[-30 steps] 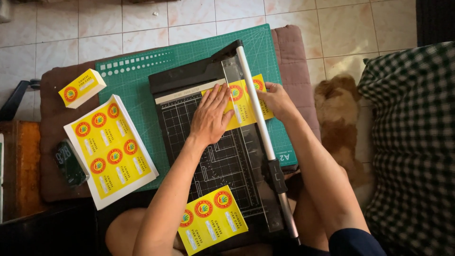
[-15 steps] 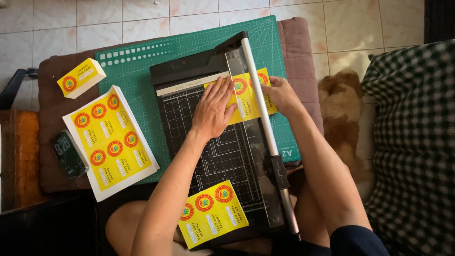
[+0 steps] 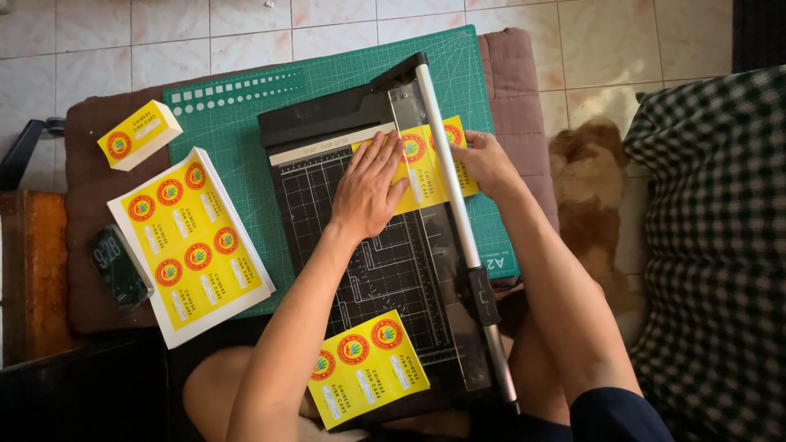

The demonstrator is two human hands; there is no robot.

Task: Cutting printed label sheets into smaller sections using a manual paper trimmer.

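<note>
1. Fingers of left hand [image 3: 370, 190] lay spread, flat on yellow label strip [image 3: 426, 164], frame centre.
2. Right hand [image 3: 485, 160] pinched strip's far edge past cutter arm [image 3: 458, 221], fingers curled.
3. Judged: firm pressure, strip squared to trimmer [image 3: 368, 245] grid.

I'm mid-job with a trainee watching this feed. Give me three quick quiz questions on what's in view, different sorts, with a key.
1. True or false: the left hand lies flat on the yellow label strip on the paper trimmer.
2. Where is the right hand? A) on the cutter arm's handle B) at the strip's right end, past the cutter arm C) on the small yellow box
3. Fill in: the full label sheet lies partly on the green ____.

Key: 1 true; 2 B; 3 cutting mat.
</note>
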